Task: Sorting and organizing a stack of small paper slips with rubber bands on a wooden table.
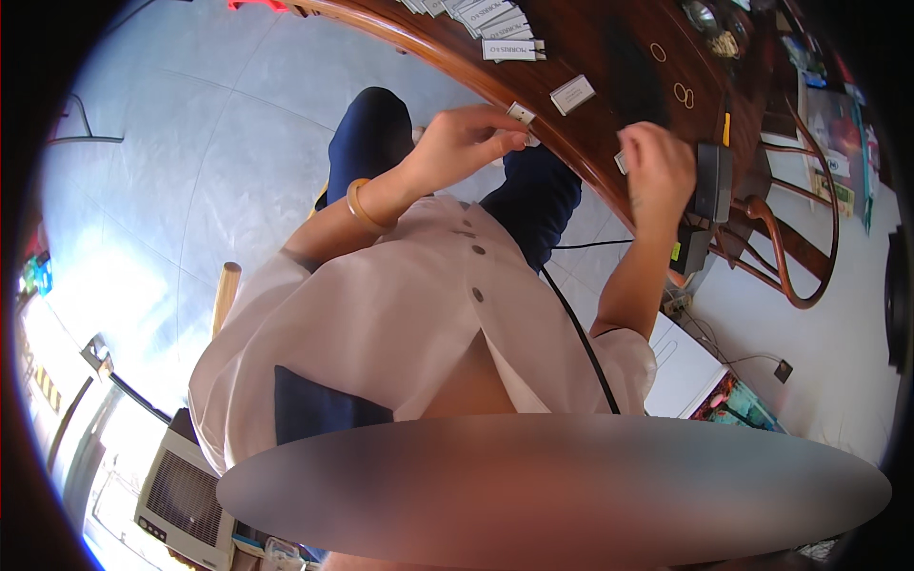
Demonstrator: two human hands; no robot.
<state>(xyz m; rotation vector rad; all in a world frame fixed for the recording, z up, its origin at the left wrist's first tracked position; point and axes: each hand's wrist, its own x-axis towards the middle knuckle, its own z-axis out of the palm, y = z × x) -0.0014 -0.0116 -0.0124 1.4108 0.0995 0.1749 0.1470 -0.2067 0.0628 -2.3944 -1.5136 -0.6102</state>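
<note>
My left hand (466,145) is at the near edge of the dark wooden table, with thumb and fingers closed on a small white tag (520,112). Another bit of white shows just below its fingertips, too small to make out. Over the table to the right, my right hand (659,171) has its fingers curled down and slightly blurred. A pale card-like piece (622,163) shows beside those fingertips; whether they grip it is hidden. Between the hands, farther in, lies a small stack of white tags (572,95). More white tags (508,49) lie overlapping at the far left.
Tan rubber bands (684,94) lie on the table (609,57). A dark grey box (713,183) stands right of my right hand. Beyond it is a wooden chair (795,262). A black cable (581,333) runs down past my shirt. Grey floor (228,143) lies left.
</note>
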